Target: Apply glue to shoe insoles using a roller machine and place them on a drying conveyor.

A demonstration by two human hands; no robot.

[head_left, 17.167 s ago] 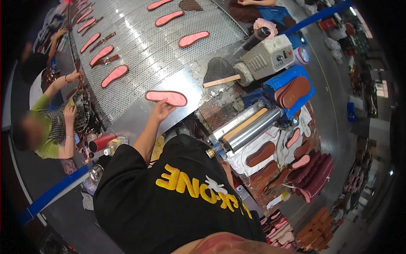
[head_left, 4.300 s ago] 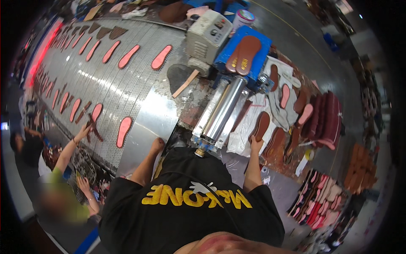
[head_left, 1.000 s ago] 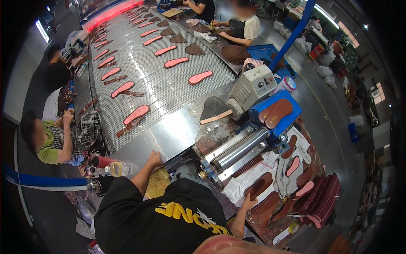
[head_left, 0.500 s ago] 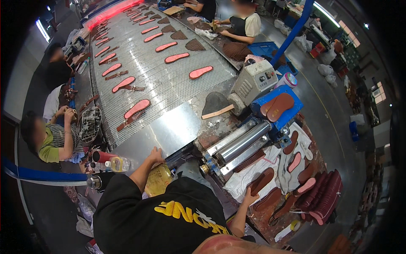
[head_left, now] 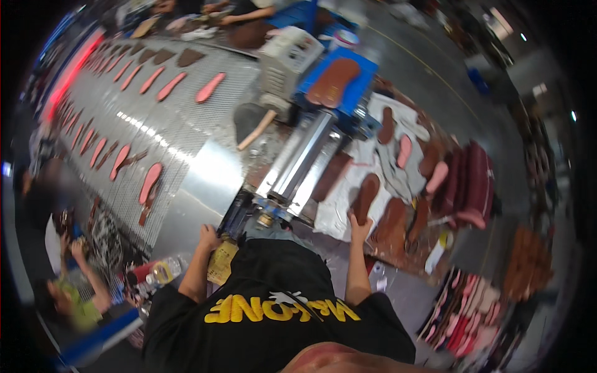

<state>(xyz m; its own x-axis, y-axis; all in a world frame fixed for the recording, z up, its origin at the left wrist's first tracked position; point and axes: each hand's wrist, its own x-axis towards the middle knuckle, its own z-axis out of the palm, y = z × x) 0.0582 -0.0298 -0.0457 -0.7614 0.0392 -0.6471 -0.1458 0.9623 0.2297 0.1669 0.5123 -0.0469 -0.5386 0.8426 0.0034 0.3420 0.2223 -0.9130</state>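
Observation:
In my right hand [head_left: 359,229] is the near end of a brown insole [head_left: 367,191], thumb and fingers closed on it. It tilts up over a white cloth [head_left: 333,225], beside more brown insoles [head_left: 390,222]. My left hand [head_left: 210,236] rests at the near edge of a smooth metal plate [head_left: 208,177], holding nothing, its fingers loosely bent and slightly blurred. Between my hands, just ahead, stands a machine with shiny metal rollers [head_left: 305,158]. Brown insoles [head_left: 336,81] lie on its blue tray [head_left: 368,67].
A mesh conveyor [head_left: 193,118] at the left carries pink insoles [head_left: 151,180] and brown pieces. Maroon padded bundles [head_left: 469,186] lie at the table's right. Bottles [head_left: 163,271] stand by my left arm. Co-workers [head_left: 87,292] sit along the conveyor. Stacked colourful pieces [head_left: 463,314] lie lower right.
My view has swung to the right, so the conveyor and machine sit further left. My right hand keeps its hold on the brown insole; my left hand stays by the plate edge.

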